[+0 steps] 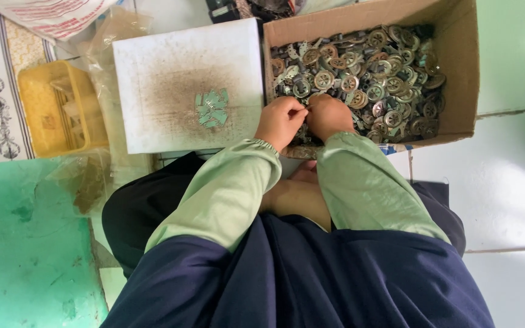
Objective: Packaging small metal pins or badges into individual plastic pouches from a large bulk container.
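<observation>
Beside the cardboard box [463, 73] of round metal parts [366, 73], a small part is pinched between left hand [279, 121] and right hand [328, 115]. Greenish strips [212, 109] are piled on the white board [153, 61]; a yellow basket [56, 115] is seen leftward.

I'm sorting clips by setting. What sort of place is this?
Probably a home or small-workshop floor used for hand sorting: a cardboard box of round metal parts, a stained white board, tiled floor.

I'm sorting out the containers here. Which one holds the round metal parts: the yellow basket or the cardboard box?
The cardboard box, right of the white board. It is full of round metal parts, and both hands work at its near edge; the yellow basket sits far left.
</observation>
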